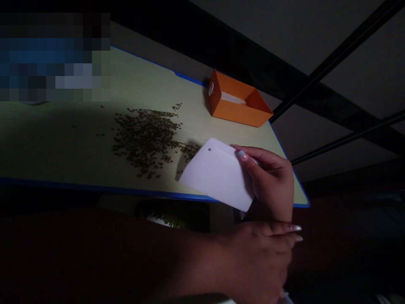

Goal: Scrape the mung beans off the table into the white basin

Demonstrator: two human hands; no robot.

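A white plastic scraper [221,169], with a small hole near one corner, is pinched between the thumb and fingers of my right hand [272,179]. It is tilted over the front edge of the pale table [79,160]. My left hand [256,257] lies across my right wrist, its fingers bent over it; the underside of this grip is hidden. Left of the scraper, a spread of small greenish-brown pieces [145,137], like seeds or dried grains, covers part of the tabletop. A few of them lie close by the scraper's edge.
An orange open box [240,112] with something whitish inside stands at the table's back right. Below the front edge, a dark container [202,215] holds similar small pieces. Blue trim [110,188] runs along the table edge. The upper left is pixelated.
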